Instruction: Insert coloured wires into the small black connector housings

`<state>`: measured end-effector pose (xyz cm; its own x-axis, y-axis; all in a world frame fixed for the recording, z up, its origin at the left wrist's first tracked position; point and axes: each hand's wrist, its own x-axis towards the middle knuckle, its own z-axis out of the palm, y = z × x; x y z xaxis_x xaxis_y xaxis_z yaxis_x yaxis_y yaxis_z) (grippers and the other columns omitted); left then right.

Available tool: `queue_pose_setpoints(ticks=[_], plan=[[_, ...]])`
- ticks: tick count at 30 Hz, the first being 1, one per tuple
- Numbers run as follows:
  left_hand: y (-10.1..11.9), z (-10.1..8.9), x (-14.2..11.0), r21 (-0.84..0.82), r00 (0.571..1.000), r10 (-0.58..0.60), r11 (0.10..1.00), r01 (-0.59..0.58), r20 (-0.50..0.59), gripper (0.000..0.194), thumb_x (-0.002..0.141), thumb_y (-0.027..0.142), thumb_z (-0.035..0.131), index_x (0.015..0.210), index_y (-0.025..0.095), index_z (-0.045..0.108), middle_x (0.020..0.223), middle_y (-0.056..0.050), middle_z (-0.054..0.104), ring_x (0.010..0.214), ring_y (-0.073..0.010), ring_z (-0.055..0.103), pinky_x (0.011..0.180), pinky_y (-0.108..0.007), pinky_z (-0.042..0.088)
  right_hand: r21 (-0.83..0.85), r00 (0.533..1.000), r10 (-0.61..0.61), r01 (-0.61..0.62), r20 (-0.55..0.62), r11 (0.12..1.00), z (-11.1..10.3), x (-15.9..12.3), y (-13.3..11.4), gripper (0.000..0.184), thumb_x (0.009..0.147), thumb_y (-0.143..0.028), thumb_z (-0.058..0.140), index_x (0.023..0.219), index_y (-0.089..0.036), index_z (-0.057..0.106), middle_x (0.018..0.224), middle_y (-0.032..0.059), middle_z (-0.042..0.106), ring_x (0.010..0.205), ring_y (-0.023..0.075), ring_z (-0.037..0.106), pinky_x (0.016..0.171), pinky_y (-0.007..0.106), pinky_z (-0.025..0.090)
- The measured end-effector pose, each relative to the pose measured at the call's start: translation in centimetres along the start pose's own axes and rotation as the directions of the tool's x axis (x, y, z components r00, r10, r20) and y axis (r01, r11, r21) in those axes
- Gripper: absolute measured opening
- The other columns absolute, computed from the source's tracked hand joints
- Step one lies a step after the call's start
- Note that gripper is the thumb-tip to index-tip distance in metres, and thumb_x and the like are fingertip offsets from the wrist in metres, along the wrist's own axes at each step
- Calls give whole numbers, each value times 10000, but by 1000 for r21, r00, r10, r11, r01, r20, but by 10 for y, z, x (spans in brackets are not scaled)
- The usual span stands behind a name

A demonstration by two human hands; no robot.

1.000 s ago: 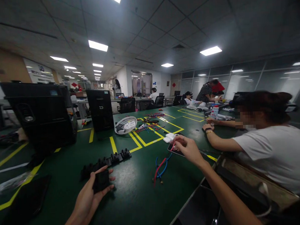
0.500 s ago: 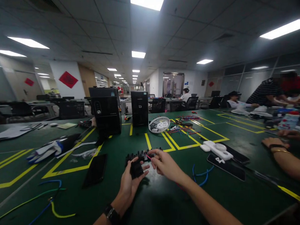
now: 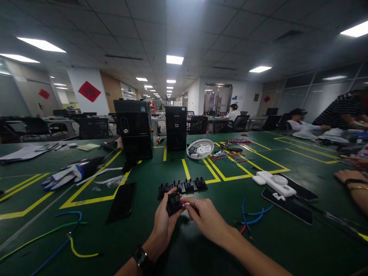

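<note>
My left hand [image 3: 163, 217] is closed around a small black block-shaped part [image 3: 174, 202], held up above the table. Pinched in my right hand [image 3: 206, 217] is a red wire [image 3: 183, 201], its end at the right side of the black part. Whether the wire end sits inside the part, I cannot tell. Just beyond my hands lies a row of black terminal-like blocks [image 3: 190, 185] on the green table. Blue wires [image 3: 256, 216] lie to the right of my right hand, with a short red piece [image 3: 242, 229] by them.
A black phone [image 3: 122, 201], gloves [image 3: 63, 177] and blue, green and yellow wires [image 3: 72, 244] lie at left. Two black computer towers [image 3: 176, 128] stand behind, beside a white basket [image 3: 200, 148]. At right are a white charger [image 3: 273, 183], another phone [image 3: 287, 205] and another person's hand [image 3: 350, 176].
The black part and red wire have come together; my right hand has moved lower and nearer my left. The row of blocks shows more fully, and the view has shifted slightly.
</note>
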<state>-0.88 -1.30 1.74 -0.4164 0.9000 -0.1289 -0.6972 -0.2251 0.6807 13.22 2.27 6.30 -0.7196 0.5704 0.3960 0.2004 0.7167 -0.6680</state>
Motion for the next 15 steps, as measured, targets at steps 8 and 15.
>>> queue_pose_setpoints(ticks=[8, 15], plan=[[1, 1, -8, 186, 998, 55, 981, -60, 29, 340, 848, 394, 527, 1124, 214, 611, 1198, -97, 596, 1089, -226, 572, 857, -347, 511, -130, 999, 33, -31, 12, 991, -1, -4, 2, 461, 894, -160, 431, 1354, -193, 438, 853, 47, 700, 672, 144, 636, 617, 218, 449], [11, 2, -12, 610, 985, 172, 779, -148, 20, 392, 815, 469, 526, 1137, 270, 629, 1196, -49, 615, 1105, -247, 554, 867, -341, 497, -324, 997, -61, 75, 52, 943, -7, -12, -1, 502, 872, -174, 410, 1375, -186, 414, 1077, 92, 684, 842, 187, 662, 748, 259, 473]])
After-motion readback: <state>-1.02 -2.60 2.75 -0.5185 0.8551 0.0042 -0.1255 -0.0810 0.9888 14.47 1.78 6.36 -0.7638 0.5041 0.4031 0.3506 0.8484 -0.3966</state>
